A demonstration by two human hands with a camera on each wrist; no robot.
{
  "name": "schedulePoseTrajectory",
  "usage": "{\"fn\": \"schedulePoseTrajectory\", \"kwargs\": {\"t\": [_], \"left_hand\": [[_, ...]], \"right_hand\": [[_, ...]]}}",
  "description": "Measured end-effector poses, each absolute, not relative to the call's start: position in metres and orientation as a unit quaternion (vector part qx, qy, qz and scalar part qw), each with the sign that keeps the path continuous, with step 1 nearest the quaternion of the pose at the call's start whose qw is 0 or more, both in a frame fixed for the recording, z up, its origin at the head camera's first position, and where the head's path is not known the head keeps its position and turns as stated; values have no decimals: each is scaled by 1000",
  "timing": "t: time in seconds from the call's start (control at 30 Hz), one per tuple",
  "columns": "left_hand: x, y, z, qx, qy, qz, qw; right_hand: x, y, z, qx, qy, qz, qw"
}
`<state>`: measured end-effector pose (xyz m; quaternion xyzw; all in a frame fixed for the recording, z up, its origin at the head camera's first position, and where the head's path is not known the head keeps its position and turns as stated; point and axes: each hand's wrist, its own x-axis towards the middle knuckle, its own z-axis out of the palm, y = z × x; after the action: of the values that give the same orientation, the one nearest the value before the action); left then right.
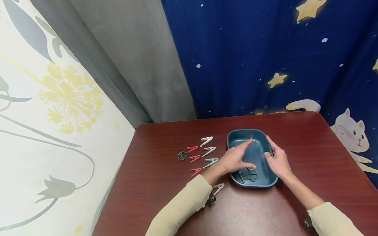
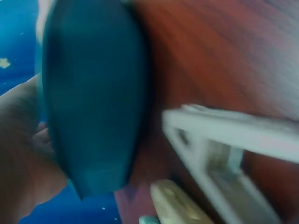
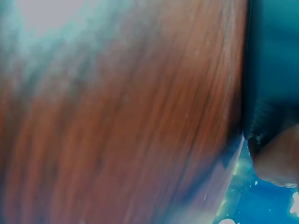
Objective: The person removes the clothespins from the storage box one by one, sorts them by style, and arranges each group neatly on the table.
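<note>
1. Blue tray (image 1: 236, 136) sits on the reddish worktop (image 1: 310, 147).
2. Left hand (image 1: 236, 159) over the tray's left rim, fingers straight and relaxed, holding nothing.
3. Right hand (image 1: 277, 160) rests on the tray's right rim, fingers extended.
4. Dark clips (image 1: 248, 175) lie inside the tray's near end.
5. White and pink clothespins (image 1: 203, 152) lie left of the tray.

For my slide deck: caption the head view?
Both hands at a teal tray beside clothespins.

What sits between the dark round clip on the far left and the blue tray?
In the head view, pink pegs and white pegs lie in two columns between the dark clip and the tray.
</note>
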<state>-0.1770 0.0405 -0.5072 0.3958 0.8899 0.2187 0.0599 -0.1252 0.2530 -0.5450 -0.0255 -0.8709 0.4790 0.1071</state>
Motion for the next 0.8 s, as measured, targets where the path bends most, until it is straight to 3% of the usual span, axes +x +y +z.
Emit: {"fn": "schedulePoseTrajectory", "kwargs": {"t": [0.17, 0.4, 0.53, 0.8], "left_hand": [[-176, 54, -506, 425, 880, 182, 111], [-179, 61, -511, 371, 836, 325, 239], [-178, 68, -514, 357, 853, 288, 249], [-172, 74, -522, 391, 881, 168, 207]], "right_hand": [[-125, 257, -545, -24, -874, 471, 119], [-126, 255, -545, -7, -873, 472, 120], [-125, 256, -544, -10, -871, 477, 117], [-126, 255, -545, -21, -872, 476, 108]]}}
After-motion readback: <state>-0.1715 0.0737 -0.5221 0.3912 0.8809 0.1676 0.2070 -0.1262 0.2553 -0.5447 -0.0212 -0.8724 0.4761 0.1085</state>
